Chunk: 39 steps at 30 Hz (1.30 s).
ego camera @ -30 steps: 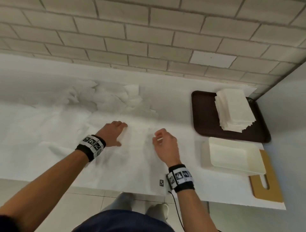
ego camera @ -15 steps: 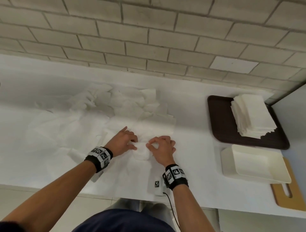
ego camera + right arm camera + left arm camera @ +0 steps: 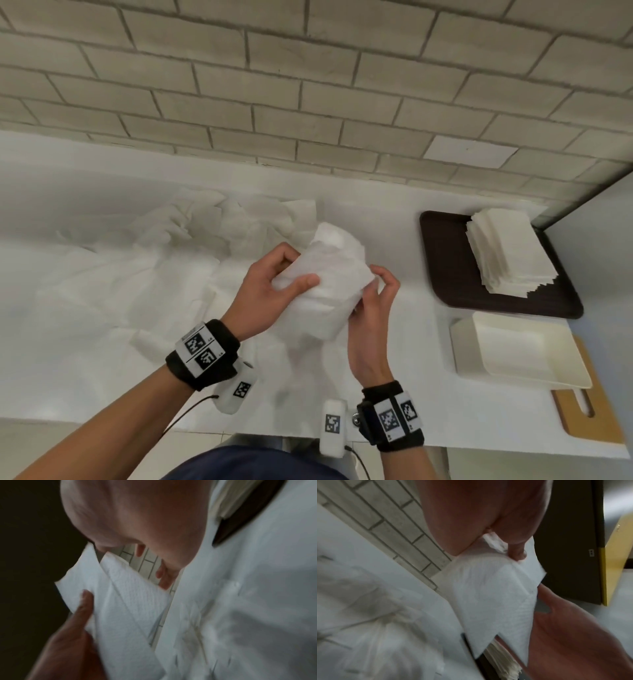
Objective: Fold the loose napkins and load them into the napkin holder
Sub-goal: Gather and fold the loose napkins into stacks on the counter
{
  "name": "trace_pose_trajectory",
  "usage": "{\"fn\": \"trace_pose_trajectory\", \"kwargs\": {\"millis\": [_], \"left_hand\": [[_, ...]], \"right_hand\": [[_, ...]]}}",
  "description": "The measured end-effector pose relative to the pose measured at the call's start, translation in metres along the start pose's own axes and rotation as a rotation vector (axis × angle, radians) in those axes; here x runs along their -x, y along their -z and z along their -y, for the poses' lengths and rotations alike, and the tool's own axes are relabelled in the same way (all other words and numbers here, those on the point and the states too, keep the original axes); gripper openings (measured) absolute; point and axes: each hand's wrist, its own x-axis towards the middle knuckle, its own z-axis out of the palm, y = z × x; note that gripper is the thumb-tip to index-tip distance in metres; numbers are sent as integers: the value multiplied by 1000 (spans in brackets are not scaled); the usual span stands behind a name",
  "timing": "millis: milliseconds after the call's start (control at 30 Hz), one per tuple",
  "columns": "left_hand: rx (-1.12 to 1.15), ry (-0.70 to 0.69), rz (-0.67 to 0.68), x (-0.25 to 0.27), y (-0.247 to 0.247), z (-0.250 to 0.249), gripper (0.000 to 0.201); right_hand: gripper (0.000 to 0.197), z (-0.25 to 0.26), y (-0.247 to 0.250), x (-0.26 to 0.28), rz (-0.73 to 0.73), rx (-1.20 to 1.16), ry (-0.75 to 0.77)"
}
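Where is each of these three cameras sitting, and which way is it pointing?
Head: worn on the head, looking down at the counter; both forearms, left hand and right hand show.
Left wrist: looks along the left hand toward the brick wall; its fingers show.
Right wrist: looks along the right hand; its thumb shows.
Shared: all three see the held napkin.

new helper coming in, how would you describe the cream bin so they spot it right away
Start at the dark brown tray at the counter's right end, which carries the stack of folded napkins. The cream bin sits just in front of it, partly over a wooden board. It is the only open, box-shaped container there.
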Motion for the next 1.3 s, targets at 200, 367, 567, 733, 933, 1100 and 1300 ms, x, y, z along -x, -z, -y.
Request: {"fn": "trace_pose_trajectory", "kwargs": {"millis": [200,367,567,733,933,1100,1300], "left_hand": [[47,164,-28,0,-12,27,20],[57,351,-153,10,-15,73,28],[512,525,15,14,-23,66,45],[584,452,62,12,-34,58,60],[511,496,3,18,-44,64,39],[519,545,-93,21,-41,71,41],[538,592,-147,20,-36,78,37]], "right_hand": [[32,-1,-12,-14,-71,-22,-185],[41,1,6,-22,-160,463,194],[25,12,11,-20,-23,659,330],[24,-16,12,-27,-109,726,330],[25,-27,5,-30,-180,654,244],[30,-5,4,-23,-125,537,206],[23,66,1,2,-11,345,379]]}}
